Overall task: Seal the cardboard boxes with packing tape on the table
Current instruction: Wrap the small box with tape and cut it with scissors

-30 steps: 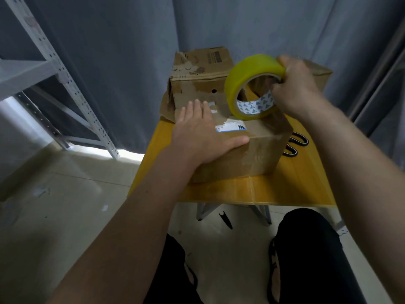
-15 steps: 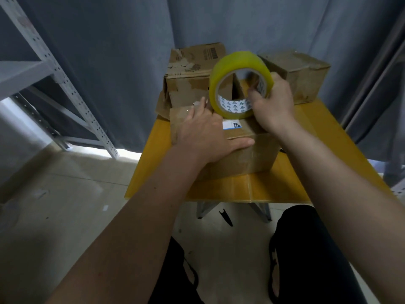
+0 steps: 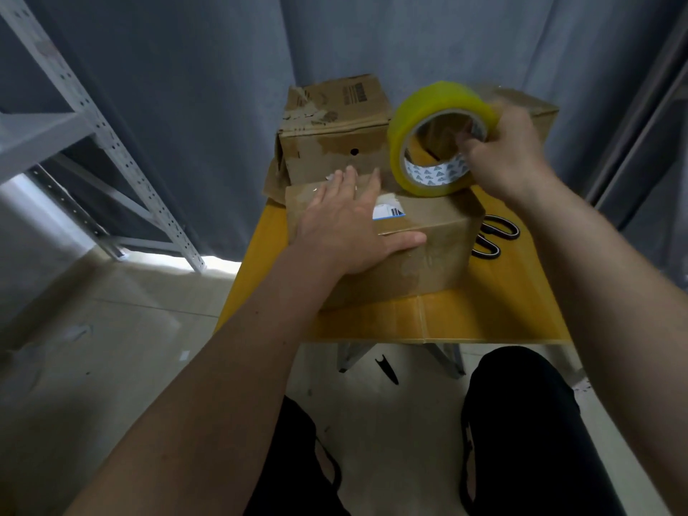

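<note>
A brown cardboard box (image 3: pixel 428 255) with a white label lies on the yellow table (image 3: pixel 484 314). My left hand (image 3: pixel 346 225) presses flat on the box's top, fingers straight, thumb along the front edge. My right hand (image 3: pixel 502 154) grips a yellow roll of packing tape (image 3: pixel 417 143), fingers hooked through its core, holding it upright over the box's far right edge. Behind stands a second box (image 3: pixel 335 135) with torn tape, and a third box (image 3: pixel 536 109) sits at the back right, mostly hidden by my right hand.
Black-handled scissors (image 3: pixel 491 236) lie on the table right of the near box. A grey metal shelf frame (image 3: pixel 93 143) stands at the left. Grey curtains hang behind the table. My knees are below the table's front edge.
The tape roll swung left over the box half a second ago and has now moved back right. My left hand stays pressed on the box top.
</note>
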Demonstrator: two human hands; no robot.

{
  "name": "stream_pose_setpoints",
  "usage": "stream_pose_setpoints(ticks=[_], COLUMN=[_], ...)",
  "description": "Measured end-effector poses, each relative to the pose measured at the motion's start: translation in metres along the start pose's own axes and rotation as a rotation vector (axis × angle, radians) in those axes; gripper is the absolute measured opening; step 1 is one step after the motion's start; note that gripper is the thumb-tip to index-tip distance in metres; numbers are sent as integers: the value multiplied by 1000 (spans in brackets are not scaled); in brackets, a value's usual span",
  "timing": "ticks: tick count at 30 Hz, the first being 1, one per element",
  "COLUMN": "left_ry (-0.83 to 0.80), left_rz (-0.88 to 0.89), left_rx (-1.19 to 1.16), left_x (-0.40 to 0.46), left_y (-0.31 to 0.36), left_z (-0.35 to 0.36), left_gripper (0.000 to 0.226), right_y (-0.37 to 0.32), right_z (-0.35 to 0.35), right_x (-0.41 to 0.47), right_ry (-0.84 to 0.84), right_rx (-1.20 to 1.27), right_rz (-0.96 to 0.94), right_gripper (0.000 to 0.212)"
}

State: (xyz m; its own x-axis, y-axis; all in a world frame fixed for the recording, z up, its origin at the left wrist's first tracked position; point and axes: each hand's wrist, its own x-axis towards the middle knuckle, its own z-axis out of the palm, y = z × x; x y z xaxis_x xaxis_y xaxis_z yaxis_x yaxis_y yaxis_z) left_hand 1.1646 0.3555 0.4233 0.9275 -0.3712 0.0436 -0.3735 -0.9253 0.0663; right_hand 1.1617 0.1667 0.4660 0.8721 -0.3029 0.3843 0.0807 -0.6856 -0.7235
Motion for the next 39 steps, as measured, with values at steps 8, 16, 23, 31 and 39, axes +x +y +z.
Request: stream_pose_setpoints(ticks=[8, 16, 23, 31, 39], left_ry=[-10, 9, -131, 24, 89], left_rz=[-8, 19, -1, 79, 131], left_rx=[1, -8, -1, 50, 44], left_x=[2, -1, 5, 13, 22], left_y=[0, 1, 15, 48, 56], left_z=[-3, -3, -15, 3, 3], left_gripper=[113, 107, 106, 127, 118], right_y=[13, 29, 24, 38, 51], right_z=[-30, -44, -40, -30, 14], right_x=[10, 13, 17, 11, -4], right_ry=[-33, -27, -4, 33, -1], right_rx=[-47, -101, -163, 44, 766], right_rz=[17, 42, 44, 175, 579], right_gripper=[23, 30, 29, 34, 50])
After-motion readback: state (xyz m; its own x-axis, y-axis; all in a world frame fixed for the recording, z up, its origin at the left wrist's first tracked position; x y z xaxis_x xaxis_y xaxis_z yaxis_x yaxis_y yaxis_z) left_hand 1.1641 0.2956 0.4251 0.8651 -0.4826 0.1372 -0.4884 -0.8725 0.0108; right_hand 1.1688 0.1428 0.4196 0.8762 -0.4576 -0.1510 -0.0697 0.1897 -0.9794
